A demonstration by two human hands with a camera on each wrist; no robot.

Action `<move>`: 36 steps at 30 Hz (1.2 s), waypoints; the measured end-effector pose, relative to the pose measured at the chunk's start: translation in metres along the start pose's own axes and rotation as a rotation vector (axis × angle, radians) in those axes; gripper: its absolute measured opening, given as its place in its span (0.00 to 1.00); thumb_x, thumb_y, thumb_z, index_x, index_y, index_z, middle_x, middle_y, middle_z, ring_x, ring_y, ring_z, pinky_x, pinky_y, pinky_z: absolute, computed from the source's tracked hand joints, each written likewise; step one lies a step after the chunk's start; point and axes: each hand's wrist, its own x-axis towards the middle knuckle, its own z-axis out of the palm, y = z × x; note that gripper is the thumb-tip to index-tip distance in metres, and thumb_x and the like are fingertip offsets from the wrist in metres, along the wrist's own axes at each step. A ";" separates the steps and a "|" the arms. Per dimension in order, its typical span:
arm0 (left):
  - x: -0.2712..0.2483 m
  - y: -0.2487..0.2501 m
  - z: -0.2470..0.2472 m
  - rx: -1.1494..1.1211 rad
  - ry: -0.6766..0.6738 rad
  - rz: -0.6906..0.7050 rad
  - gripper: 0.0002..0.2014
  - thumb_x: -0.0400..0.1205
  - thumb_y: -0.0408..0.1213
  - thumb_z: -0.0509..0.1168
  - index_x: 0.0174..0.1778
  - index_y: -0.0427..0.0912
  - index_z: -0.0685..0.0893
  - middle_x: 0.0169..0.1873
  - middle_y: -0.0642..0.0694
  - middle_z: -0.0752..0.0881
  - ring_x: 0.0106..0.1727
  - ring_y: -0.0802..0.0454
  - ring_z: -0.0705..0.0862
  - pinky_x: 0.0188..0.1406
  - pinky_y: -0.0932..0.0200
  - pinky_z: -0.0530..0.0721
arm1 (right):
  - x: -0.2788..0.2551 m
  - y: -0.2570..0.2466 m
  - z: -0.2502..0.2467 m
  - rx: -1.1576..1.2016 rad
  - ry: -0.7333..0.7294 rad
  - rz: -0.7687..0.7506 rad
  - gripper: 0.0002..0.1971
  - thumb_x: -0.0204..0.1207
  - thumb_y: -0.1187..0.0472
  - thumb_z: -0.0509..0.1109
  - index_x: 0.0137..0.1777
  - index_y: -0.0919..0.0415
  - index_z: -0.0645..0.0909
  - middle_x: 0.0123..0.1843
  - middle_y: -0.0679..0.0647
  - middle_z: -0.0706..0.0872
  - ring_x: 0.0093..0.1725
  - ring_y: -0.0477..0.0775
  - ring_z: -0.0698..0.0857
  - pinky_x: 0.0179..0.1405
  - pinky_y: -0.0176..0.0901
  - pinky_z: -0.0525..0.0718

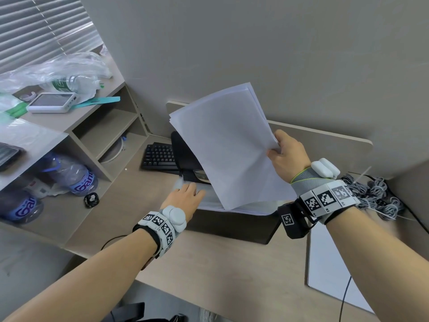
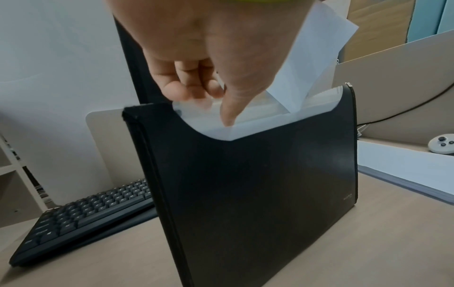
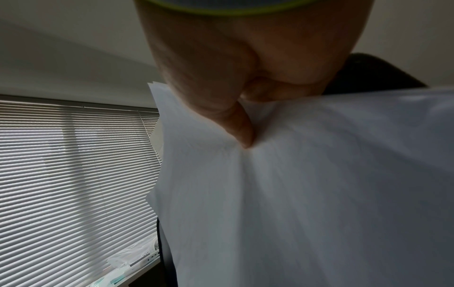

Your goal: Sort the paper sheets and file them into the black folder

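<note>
The black folder (image 1: 232,226) stands upright on the desk with its top open and its flap raised behind it. My left hand (image 1: 189,192) is at the folder's top left. In the left wrist view its thumb and curled fingers (image 2: 194,91) pinch a translucent inner divider (image 2: 260,114) and hold a pocket apart. My right hand (image 1: 277,147) grips a sheaf of white paper sheets (image 1: 232,147) by its right edge, thumb pressed on top (image 3: 243,132). The sheaf hangs tilted, and its lower corner (image 2: 292,101) dips into the opened pocket.
A black keyboard (image 1: 160,156) lies behind the folder on the left. A flat stack of white paper (image 1: 329,270) sits on the desk at the right, with a bundle of grey cables (image 1: 376,194) beyond it. An open shelf with water bottles (image 1: 79,177) stands at the left.
</note>
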 end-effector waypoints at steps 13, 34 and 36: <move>0.015 -0.007 0.001 0.036 -0.035 0.040 0.18 0.80 0.29 0.62 0.65 0.43 0.71 0.60 0.44 0.79 0.60 0.43 0.77 0.52 0.54 0.72 | -0.007 -0.005 0.001 0.019 0.003 -0.007 0.02 0.76 0.68 0.62 0.46 0.62 0.72 0.35 0.60 0.80 0.35 0.64 0.74 0.33 0.48 0.72; 0.014 -0.006 -0.003 0.154 -0.026 0.236 0.14 0.80 0.28 0.59 0.60 0.42 0.81 0.59 0.42 0.78 0.61 0.41 0.75 0.53 0.52 0.72 | -0.005 0.001 -0.001 0.001 0.021 -0.009 0.04 0.76 0.68 0.61 0.45 0.59 0.71 0.36 0.60 0.81 0.36 0.65 0.76 0.34 0.51 0.75; 0.015 -0.008 -0.004 0.152 -0.014 0.249 0.13 0.80 0.30 0.60 0.59 0.43 0.81 0.59 0.42 0.78 0.61 0.41 0.74 0.53 0.52 0.73 | -0.004 0.002 0.001 -0.005 0.021 -0.007 0.04 0.75 0.68 0.62 0.45 0.59 0.71 0.35 0.60 0.80 0.36 0.65 0.75 0.33 0.51 0.75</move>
